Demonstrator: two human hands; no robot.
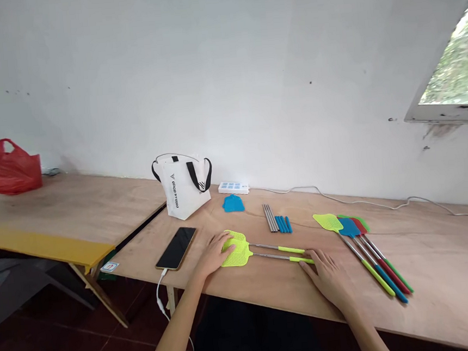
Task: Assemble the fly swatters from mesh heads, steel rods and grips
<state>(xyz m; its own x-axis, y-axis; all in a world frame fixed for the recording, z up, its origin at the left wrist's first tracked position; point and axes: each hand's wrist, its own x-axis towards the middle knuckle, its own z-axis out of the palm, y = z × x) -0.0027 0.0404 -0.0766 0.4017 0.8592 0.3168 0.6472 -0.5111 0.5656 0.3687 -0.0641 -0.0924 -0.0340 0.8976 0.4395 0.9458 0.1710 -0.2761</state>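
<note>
Two yellow-green fly swatters (pixel 236 256) lie side by side on the wooden table, their mesh heads overlapping at the left. My left hand (pixel 216 252) is closed over the left edge of the heads, thumb and fingers on the mesh. At the other end, my right hand (pixel 323 274) has its thumb and fingers about the tips of the two yellow-green handles (pixel 292 249). Behind the swatters lie several metal rods (pixel 269 218) and several short blue handles (pixel 283 224). Farther back is a stack of blue swatter heads (pixel 233 203).
Yellow-green, blue, red and green swatters (pixel 366 262) lie together at the right. To the left are a phone (pixel 177 249) on a cable and a white bag (pixel 184 191). A white box (pixel 233 187) sits by the wall. A red plastic bag (pixel 10 170) rests on the neighbouring table.
</note>
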